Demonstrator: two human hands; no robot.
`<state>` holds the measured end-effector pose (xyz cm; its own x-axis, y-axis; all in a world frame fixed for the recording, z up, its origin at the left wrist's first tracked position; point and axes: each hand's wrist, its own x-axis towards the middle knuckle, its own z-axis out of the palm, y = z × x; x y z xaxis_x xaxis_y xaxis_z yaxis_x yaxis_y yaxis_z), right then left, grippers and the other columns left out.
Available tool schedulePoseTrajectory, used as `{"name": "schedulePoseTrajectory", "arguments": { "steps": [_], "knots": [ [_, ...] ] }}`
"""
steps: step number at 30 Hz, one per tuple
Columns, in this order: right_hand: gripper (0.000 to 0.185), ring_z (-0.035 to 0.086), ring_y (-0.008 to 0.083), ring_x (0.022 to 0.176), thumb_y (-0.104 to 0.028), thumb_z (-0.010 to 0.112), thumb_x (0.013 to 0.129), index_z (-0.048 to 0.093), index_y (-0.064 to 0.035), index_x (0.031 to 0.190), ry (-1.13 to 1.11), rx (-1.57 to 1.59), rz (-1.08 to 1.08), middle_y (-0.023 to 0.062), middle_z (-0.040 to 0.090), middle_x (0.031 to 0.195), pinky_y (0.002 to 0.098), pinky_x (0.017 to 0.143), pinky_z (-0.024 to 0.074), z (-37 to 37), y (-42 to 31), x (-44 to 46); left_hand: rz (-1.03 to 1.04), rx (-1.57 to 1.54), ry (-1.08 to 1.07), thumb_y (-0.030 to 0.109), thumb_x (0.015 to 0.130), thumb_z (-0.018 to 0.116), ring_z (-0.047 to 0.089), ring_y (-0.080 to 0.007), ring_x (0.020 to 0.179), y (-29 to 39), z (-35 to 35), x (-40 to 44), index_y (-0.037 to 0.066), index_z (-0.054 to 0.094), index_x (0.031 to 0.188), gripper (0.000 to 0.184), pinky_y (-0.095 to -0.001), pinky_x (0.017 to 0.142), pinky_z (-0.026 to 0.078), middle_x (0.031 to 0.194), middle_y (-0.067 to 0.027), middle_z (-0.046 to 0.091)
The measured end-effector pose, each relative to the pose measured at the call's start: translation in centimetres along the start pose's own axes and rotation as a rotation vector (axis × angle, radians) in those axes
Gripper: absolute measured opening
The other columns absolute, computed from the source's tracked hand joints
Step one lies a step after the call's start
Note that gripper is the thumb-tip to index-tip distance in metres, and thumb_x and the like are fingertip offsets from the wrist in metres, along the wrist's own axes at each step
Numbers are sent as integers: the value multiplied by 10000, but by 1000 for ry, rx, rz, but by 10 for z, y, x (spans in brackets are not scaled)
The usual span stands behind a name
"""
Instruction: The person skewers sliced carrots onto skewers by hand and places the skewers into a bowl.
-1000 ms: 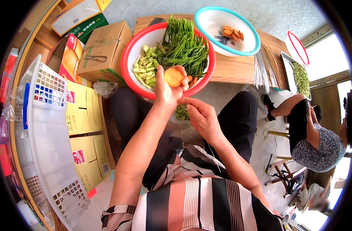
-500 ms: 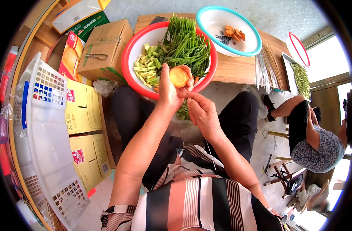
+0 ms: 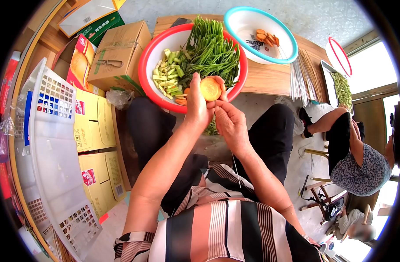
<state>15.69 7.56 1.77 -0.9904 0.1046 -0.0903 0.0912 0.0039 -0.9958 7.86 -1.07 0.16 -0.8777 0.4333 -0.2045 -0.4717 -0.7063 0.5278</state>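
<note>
My left hand (image 3: 199, 107) is curled around a round, pale orange carrot slice (image 3: 210, 89), its cut face turned up towards me. Just below the slice, my right hand (image 3: 229, 124) pinches a thin skewer (image 3: 236, 168), whose long end trails down towards my lap. The skewer's tip is hidden at the fingers, so I cannot tell whether it pierces the slice. Both hands meet at the near rim of a red-rimmed basin (image 3: 144, 72). It holds green leafy stalks (image 3: 213, 52), cut pale-green stem pieces (image 3: 167, 81) and a few carrot slices (image 3: 181, 101).
A blue-rimmed basin (image 3: 239, 26) with carrot slices (image 3: 267, 37) stands on the wooden bench (image 3: 265, 81). Beside it lie a bundle of thin skewers (image 3: 302, 72) and a tray of green pieces (image 3: 340, 87). Cartons (image 3: 95, 126) and a white crate (image 3: 51, 153) line the left; another person (image 3: 359, 168) sits right.
Both hands have shifted slightly up and to the right, carrying the carrot slice with them. The skewer's trailing end has moved up a little. Carrot slices in the basin show more beside my left hand.
</note>
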Motion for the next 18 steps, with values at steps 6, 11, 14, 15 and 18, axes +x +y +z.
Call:
{"name": "schedulePoseTrajectory", "arguments": {
  "steps": [6,11,14,15,18],
  "knots": [
    [167,336,26,505,-113,467,965,600,-25,1014,-126,80,115,-65,388,588,201,455,263,-12,-6,-3,43,74,-4,540,961,249,513,-185,632,7,-1,-2,24,533,853,599,-313,616,451,729,-80,530],
    [206,320,16,464,-169,458,987,596,-21,1025,-133,49,120,-72,382,548,188,434,255,-15,4,-19,195,55,-30,519,973,249,526,-200,641,8,-6,2,14,554,882,597,-339,630,455,757,-89,555],
    [175,321,19,492,-136,466,973,600,-27,1000,-96,70,113,-75,376,569,196,449,253,-16,9,-19,201,63,-31,500,973,253,524,-204,644,3,-3,0,14,542,881,573,-340,644,456,758,-92,552],
    [151,327,24,517,-107,476,959,606,-32,978,-74,77,115,-74,377,587,204,462,255,-15,9,-18,182,104,-44,489,971,249,523,-203,644,2,-2,-2,17,536,872,561,-336,649,456,759,-93,549],
    [148,327,17,525,-111,483,956,607,-35,935,-9,80,85,-80,383,598,196,464,254,-12,8,-11,123,139,-35,459,963,234,534,-202,664,-5,5,-4,21,523,838,539,-317,670,461,743,-99,552]
  ]
}}
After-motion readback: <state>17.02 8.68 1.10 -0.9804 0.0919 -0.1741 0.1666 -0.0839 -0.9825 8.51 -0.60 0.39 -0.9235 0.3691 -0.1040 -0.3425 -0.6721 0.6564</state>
